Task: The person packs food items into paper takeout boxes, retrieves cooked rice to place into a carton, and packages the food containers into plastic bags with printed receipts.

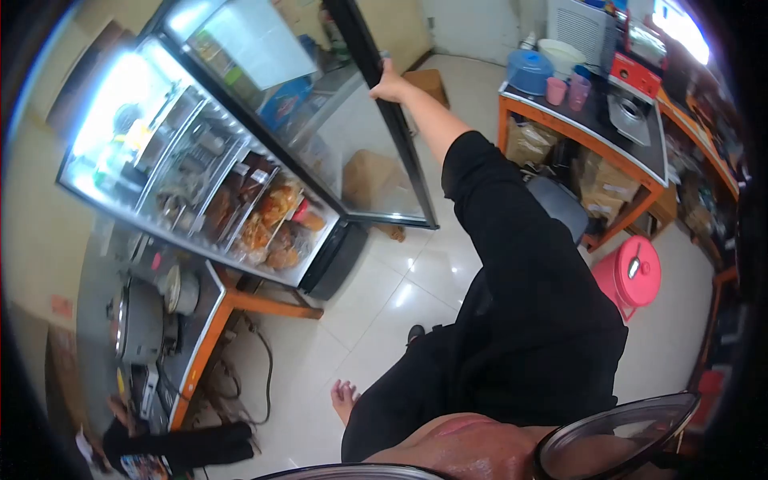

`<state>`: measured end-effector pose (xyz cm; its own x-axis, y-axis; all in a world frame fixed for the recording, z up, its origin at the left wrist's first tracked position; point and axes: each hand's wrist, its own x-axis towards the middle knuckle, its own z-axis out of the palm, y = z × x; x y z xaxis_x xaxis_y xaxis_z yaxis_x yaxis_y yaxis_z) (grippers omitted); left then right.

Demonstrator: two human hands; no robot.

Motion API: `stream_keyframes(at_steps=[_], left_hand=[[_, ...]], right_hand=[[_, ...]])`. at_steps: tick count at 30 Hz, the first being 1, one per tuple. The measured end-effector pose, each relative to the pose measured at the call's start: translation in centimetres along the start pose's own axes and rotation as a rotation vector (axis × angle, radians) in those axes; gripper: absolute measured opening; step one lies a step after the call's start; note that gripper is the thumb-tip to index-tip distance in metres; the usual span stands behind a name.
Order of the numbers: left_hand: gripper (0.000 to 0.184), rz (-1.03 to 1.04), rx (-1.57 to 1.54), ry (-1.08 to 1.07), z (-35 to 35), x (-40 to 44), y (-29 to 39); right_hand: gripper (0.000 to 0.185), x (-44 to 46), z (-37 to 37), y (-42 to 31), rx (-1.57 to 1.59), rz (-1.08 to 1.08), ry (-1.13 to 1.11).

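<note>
My right hand (390, 82) is wrapped round the outer edge of the glass fridge door (392, 152), which stands swung open. My right arm reaches out straight in a black sleeve. The lit upright fridge (172, 252) is at the left, with wire shelves inside. On its lower shelves lie plastic-wrapped foods (268, 220) and a red-topped container (306, 214). My left hand (344, 400) hangs low near my black-clothed leg, fingers loosely bent and apart, with nothing in it.
A table at the left bears a large cooker (142, 320) and a smaller pot (182, 290); cables (268, 376) hang below. Another person's dark sleeve (204, 448) shows at lower left. At right stand a table (588, 120) with cups, a gas stove (628, 112) and a pink lidded bucket (628, 280).
</note>
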<state>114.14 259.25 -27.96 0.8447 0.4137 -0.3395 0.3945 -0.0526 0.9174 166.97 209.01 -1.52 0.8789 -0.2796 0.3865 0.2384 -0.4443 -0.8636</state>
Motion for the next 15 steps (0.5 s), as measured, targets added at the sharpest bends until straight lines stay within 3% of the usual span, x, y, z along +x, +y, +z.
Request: stream_keyframes(at_steps=[4, 8, 10, 12, 15], left_hand=[[0.041, 0.217, -0.050, -0.224, 4.3, 12.1, 8.1], [0.044, 0.666, -0.096, -0.546, 11.8, 21.6, 19.0], [0.048, 0.981, -0.102, -0.513, 15.2, 19.7, 27.1], [0.057, 1.356, -0.127, -0.444, 16.5, 18.3, 32.9], [0.078, 1.647, -0.099, -0.182, 15.2, 17.6, 37.1]], right_hand=[[0.093, -5.6, -0.8, -1.7, 0.201, 0.013, -0.133], [0.085, -13.5, 1.7, -2.1, 0.417, -0.196, -0.315], [0.079, -18.7, 2.9, -3.2, 0.539, -0.123, -0.476], [0.075, -23.5, 6.5, 0.4, 0.579, 0.064, -0.571], [0.066, -33.4, 9.5, 6.9, 0.147, 0.240, -0.334]])
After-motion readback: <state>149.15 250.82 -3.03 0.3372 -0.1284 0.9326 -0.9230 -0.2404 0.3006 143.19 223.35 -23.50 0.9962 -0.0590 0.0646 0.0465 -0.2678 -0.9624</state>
